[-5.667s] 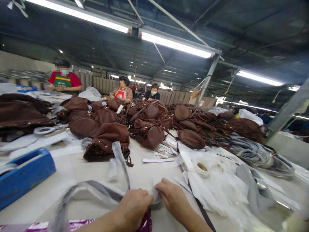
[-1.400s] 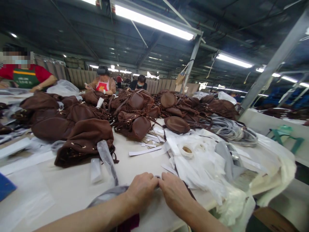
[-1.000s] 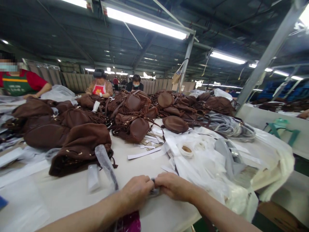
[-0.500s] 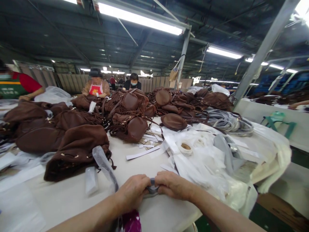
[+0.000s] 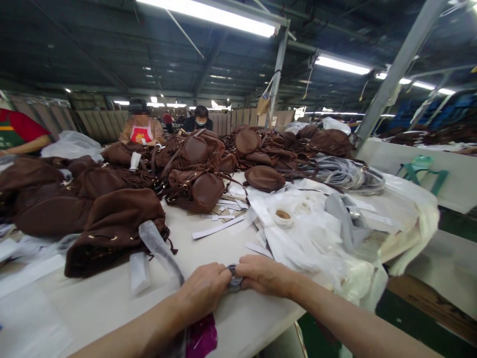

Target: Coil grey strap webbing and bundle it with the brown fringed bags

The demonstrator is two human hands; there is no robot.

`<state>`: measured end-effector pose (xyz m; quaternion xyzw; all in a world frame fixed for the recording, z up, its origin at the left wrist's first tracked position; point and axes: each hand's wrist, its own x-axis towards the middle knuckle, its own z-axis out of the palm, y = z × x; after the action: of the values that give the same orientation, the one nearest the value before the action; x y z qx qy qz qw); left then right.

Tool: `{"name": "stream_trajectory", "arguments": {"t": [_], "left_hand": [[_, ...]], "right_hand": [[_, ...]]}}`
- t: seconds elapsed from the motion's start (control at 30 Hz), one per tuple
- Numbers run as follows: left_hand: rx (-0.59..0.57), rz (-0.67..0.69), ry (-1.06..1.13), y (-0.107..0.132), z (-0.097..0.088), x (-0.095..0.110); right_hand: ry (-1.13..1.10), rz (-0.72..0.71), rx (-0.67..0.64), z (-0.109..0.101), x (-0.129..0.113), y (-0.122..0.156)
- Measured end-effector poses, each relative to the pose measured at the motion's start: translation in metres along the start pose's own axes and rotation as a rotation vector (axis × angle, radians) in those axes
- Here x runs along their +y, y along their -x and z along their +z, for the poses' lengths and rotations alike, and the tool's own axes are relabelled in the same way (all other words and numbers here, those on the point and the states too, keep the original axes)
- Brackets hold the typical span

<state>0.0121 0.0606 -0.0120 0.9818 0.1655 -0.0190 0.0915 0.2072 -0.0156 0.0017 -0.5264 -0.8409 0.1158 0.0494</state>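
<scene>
One pale stretch of tabletop (image 5: 206, 248) ahead of the knuckles, between a nearest brown bag (image 5: 115, 223) on the left and crumpled white sheeting (image 5: 305, 253) on the right, with room for a forward move. Near edge (image 5: 283, 329) slanting between the forearms, with green floor (image 5: 313, 333) just past it. Tighter around the left wrist, with a purple glossy wrapper (image 5: 203, 335) beside it and a plastic-wrapped strip (image 5: 158, 246) close by.

Small grey coil (image 5: 234, 282) right between the left hand (image 5: 206, 286) and the right hand (image 5: 263, 273), gripped by the fingers of both from opposite sides. Cannot tell whether touching the table or just above it.

Farther across the surface, a white paper strip (image 5: 218, 227), a tape roll (image 5: 282, 218), a bundle of grey cords (image 5: 339, 174) and heaped brown bags (image 5: 204, 191). Beyond, two co-workers (image 5: 141, 133) under tube lights (image 5: 212, 17).
</scene>
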Motion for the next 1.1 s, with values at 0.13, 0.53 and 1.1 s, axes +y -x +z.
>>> {"name": "stream_trajectory", "arguments": {"t": [0.13, 0.53, 1.1], "left_hand": [[0.086, -0.224, 0.112, -0.004, 0.019, 0.021], [0.031, -0.266, 0.074, -0.003, 0.007, 0.026], [0.165, -0.094, 0.463, 0.021, 0.002, 0.017]], "right_hand": [[0.039, 0.225, 0.1, 0.008, -0.018, 0.0], [0.045, 0.151, 0.06, 0.01, -0.01, 0.0], [-0.123, 0.128, 0.023, 0.006, -0.018, 0.004]]}}
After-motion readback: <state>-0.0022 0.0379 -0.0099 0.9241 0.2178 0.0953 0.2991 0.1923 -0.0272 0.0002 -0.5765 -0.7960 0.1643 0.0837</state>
